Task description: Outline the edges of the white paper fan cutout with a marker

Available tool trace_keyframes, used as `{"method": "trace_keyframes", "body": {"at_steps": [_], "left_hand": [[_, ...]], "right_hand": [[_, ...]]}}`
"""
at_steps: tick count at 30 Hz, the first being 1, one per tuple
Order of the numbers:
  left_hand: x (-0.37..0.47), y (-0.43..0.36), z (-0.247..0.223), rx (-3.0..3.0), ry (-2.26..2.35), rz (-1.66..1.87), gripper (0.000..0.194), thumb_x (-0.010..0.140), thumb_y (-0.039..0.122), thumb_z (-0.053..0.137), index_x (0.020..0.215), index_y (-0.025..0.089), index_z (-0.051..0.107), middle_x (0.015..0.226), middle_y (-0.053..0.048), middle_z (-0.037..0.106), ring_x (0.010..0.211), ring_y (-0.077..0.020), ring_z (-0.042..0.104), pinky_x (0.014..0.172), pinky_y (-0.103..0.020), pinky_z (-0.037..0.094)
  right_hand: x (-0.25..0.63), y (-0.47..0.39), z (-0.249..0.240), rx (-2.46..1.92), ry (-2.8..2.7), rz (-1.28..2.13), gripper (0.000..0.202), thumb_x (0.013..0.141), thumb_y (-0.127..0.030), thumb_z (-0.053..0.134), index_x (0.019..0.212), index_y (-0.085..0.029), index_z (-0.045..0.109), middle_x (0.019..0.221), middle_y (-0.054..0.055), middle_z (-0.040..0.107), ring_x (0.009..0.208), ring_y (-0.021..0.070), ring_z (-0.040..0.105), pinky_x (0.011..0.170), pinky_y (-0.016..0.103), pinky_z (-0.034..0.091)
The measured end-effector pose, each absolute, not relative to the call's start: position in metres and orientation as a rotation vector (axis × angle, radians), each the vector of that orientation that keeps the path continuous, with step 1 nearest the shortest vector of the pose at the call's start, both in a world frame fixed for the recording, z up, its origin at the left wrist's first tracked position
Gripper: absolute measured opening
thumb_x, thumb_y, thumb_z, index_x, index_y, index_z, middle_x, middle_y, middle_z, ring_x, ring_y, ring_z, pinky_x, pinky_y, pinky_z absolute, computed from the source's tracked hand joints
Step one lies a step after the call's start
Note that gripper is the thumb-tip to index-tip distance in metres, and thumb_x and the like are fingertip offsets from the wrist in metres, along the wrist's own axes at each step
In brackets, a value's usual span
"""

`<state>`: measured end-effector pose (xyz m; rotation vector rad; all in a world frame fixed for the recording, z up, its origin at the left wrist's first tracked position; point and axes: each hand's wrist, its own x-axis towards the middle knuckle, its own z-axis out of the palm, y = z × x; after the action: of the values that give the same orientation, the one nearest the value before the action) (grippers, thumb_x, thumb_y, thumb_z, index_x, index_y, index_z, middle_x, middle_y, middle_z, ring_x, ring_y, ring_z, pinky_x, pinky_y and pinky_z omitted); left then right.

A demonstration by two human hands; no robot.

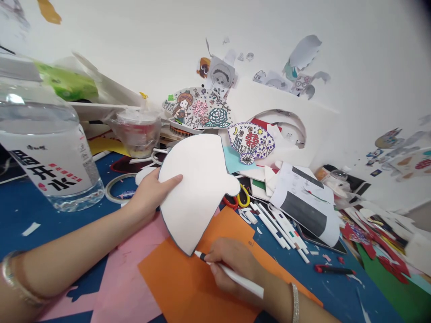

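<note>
A white fan-shaped paper cutout (193,179) with a dark line along its edge is held up at a tilt over the orange paper (232,229). My left hand (153,193) grips its left edge, thumb flat on the front and the other fingers hidden behind. Between the fingers of my right hand (232,264) is a white marker (237,280). The marker's tip is close to the cutout's lower corner; whether they touch I cannot tell. Pink paper (133,273) lies partly under the orange sheet.
A large water bottle (50,143) stands at left, near a tape roll (123,186). Several white markers (269,224) and scissors (243,196) lie right of the cutout. Decorated paper fans (251,141) lean behind it. A red-and-black cutter (333,269) lies at right.
</note>
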<state>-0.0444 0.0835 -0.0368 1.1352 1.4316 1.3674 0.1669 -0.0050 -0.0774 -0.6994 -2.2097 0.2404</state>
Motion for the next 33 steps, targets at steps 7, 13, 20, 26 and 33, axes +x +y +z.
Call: {"method": "trace_keyframes", "body": {"at_steps": [7, 13, 20, 26, 33], "left_hand": [[-0.044, 0.084, -0.036, 1.117, 1.423, 1.356, 0.044, 0.065, 0.041, 0.071, 0.102, 0.021, 0.06, 0.103, -0.009, 0.071, 0.081, -0.0236, 0.068, 0.059, -0.028, 0.054], [-0.044, 0.085, -0.039, 1.105, 1.376, 1.353, 0.046, 0.064, 0.041, 0.072, 0.103, 0.021, 0.059, 0.104, -0.009, 0.07, 0.079, -0.0227, 0.068, 0.06, -0.029, 0.054], [-0.046, 0.088, -0.041, 1.115, 1.391, 1.349, 0.046, 0.063, 0.043, 0.072, 0.101, 0.021, 0.06, 0.102, -0.011, 0.07, 0.077, -0.0241, 0.068, 0.056, -0.029, 0.053], [-0.046, 0.087, -0.041, 1.104, 1.374, 1.358, 0.046, 0.062, 0.042, 0.073, 0.101, 0.021, 0.06, 0.102, -0.01, 0.071, 0.074, -0.023, 0.068, 0.055, -0.029, 0.054], [-0.045, 0.086, -0.038, 1.063, 1.343, 1.34, 0.05, 0.061, 0.041, 0.074, 0.105, 0.02, 0.06, 0.099, -0.011, 0.072, 0.07, -0.0228, 0.068, 0.054, -0.03, 0.054]], "right_hand": [[0.171, -0.003, -0.083, -0.752, -2.182, 0.278, 0.013, 0.078, -0.013, 0.043, 0.082, -0.023, 0.05, 0.067, -0.001, 0.058, 0.057, 0.0134, 0.054, 0.055, 0.022, 0.044], [0.166, -0.007, -0.074, -0.672, -2.219, 0.266, 0.015, 0.075, -0.012, 0.043, 0.082, -0.024, 0.05, 0.067, 0.0, 0.061, 0.057, 0.0131, 0.057, 0.054, 0.021, 0.045], [0.166, -0.009, -0.079, -0.649, -2.251, 0.294, 0.017, 0.074, -0.009, 0.044, 0.082, -0.024, 0.049, 0.066, 0.0, 0.059, 0.058, 0.0132, 0.055, 0.056, 0.021, 0.046], [0.17, -0.006, -0.081, -0.767, -2.228, 0.281, 0.016, 0.077, -0.012, 0.043, 0.086, -0.023, 0.049, 0.069, 0.0, 0.059, 0.059, 0.0142, 0.055, 0.056, 0.023, 0.045], [0.167, -0.007, -0.078, -0.673, -2.277, 0.245, 0.018, 0.075, -0.01, 0.043, 0.085, -0.024, 0.047, 0.066, 0.0, 0.057, 0.058, 0.0147, 0.055, 0.054, 0.023, 0.045]]}}
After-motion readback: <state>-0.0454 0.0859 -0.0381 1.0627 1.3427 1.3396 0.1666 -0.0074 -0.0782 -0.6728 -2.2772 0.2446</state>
